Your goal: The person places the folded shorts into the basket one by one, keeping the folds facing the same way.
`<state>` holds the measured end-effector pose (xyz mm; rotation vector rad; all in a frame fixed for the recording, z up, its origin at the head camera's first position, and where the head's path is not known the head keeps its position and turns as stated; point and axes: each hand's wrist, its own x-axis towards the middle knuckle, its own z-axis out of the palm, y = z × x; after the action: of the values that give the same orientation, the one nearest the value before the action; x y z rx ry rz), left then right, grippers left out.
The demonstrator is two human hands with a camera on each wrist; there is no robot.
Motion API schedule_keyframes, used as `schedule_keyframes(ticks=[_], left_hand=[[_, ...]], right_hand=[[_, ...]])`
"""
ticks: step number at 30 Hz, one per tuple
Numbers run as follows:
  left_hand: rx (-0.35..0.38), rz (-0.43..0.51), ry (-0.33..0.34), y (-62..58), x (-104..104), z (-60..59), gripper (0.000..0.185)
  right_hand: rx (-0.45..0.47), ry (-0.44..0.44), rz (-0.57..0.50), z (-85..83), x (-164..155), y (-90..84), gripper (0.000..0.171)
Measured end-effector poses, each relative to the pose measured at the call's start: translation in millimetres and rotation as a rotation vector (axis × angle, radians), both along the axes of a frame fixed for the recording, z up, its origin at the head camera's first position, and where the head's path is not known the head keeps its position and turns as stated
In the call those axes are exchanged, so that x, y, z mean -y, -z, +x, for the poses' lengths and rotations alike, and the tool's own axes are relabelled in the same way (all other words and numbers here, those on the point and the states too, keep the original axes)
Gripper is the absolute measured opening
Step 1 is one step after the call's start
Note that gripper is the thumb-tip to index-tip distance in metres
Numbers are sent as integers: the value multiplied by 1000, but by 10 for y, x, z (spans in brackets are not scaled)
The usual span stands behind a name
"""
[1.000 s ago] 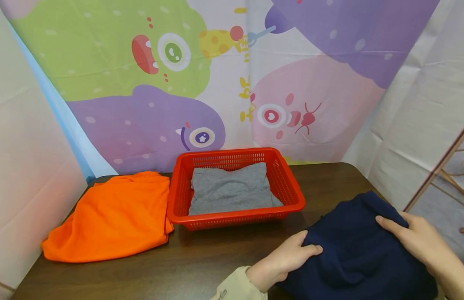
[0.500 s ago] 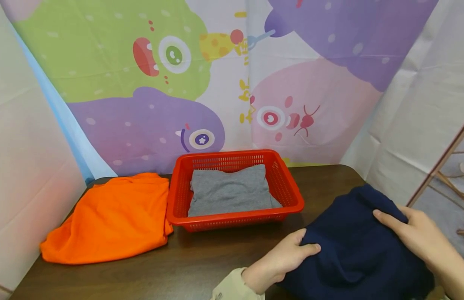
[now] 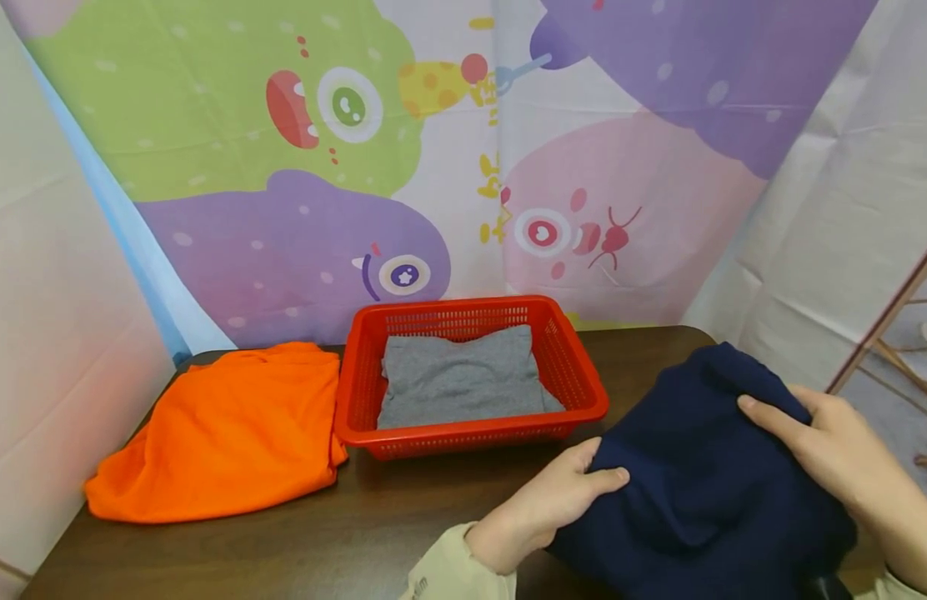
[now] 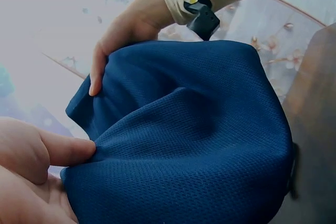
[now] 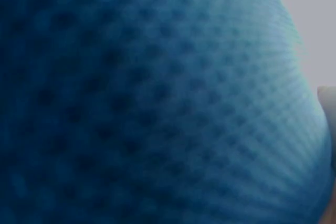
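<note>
In the head view, your left hand [image 3: 542, 508] pinches the near left edge of the navy garment [image 3: 704, 483], thumb on top and fingers curled under the cloth. Your right hand [image 3: 831, 458] grips the far right side, fingers wrapped over a bunched fold. Compared with a second ago the bundle sits higher and further toward 12 o'clock, and its far edge now hides more of the dark table [image 3: 283, 542]; you seem to be lifting it off the surface. At 10 o'clock from the garment stands the red basket [image 3: 583, 379] with a grey cloth [image 3: 463, 379] folded inside, and an orange garment [image 3: 223, 433] lies just beside the basket at 9 o'clock.

From your left wrist, the thumb of that hand [image 4: 31, 177] presses into the mesh fabric [image 4: 194, 140] at 8 o'clock, while the other hand [image 4: 126, 30] clamps the edge at 11 o'clock, with a fold sagging between them.

Your right wrist view shows only blue mesh cloth [image 5: 157, 98] pressed close to the lens; the grip itself cannot be seen there.
</note>
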<state>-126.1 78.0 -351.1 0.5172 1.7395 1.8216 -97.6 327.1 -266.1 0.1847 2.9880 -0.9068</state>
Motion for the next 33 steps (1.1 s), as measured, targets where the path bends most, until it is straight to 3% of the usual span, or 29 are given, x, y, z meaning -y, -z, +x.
schedule_keyframes(ticks=[10,17,26,30,33], left_hand=[[-42,50,8,-116,144,-36,35],[-36,41,-27,-182,237,-56,34],[-50,72,-9,-236,345,-103,31],[-38,88,-25,-268,401,-131,30],[-35,102,-39,-294,454,-166,31]], right_hand=[[-56,-10,-49,-15,146,-107,60],[-76,-10,-158,-45,218,-151,59],[-82,-27,-280,-56,249,-185,55],[-105,-19,-286,-73,281,-207,46],[-129,-18,-327,-93,304,-208,28]])
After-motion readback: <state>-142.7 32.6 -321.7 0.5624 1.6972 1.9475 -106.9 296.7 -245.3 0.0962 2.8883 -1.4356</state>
